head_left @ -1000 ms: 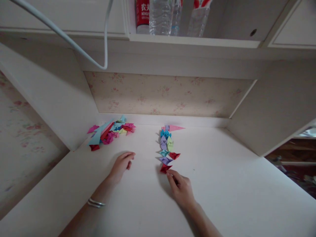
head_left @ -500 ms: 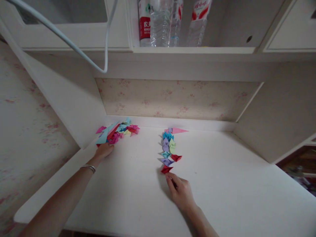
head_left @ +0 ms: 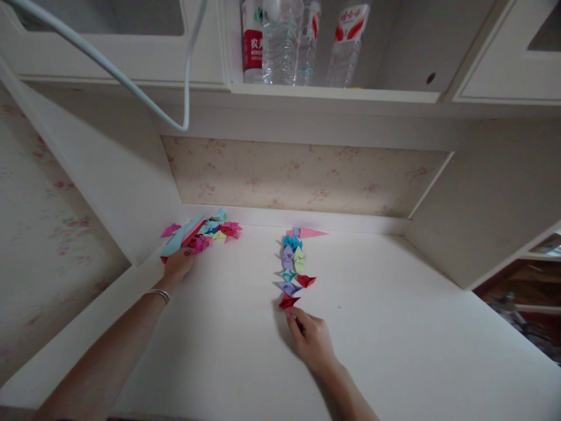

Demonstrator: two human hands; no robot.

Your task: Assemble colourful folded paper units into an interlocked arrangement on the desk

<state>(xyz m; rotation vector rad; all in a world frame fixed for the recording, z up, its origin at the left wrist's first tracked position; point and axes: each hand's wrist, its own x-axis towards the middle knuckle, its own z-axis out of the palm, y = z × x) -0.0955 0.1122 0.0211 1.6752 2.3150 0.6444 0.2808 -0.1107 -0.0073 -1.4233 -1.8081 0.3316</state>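
At the near end of a column of folded paper pieces lies a red origami piece [head_left: 288, 301]. My right hand [head_left: 310, 336] is closed in a pinch at its near tip. Behind it come a purple piece [head_left: 290, 287], another red piece [head_left: 306, 281], a teal piece [head_left: 288, 275] and a light green one [head_left: 300, 259]. On the left, my left hand [head_left: 179, 264] reaches into the near edge of a heap of coloured origami [head_left: 200, 243], fingers curled and partly hidden. What they grip there cannot be made out. A bracelet [head_left: 158, 294] circles the left wrist.
The white desk [head_left: 385, 327] runs back to a wallpapered panel [head_left: 307, 175]. Above hangs a shelf edge [head_left: 333, 93] with plastic bottles [head_left: 280, 47] on it. A white cable [head_left: 131, 85] loops down at upper left. Side panels [head_left: 100, 169] enclose the desk.
The view has shifted slightly, so everything sits a little further left. My right hand stays at the red origami piece and my left hand stays at the heap, its fingers slightly more curled.
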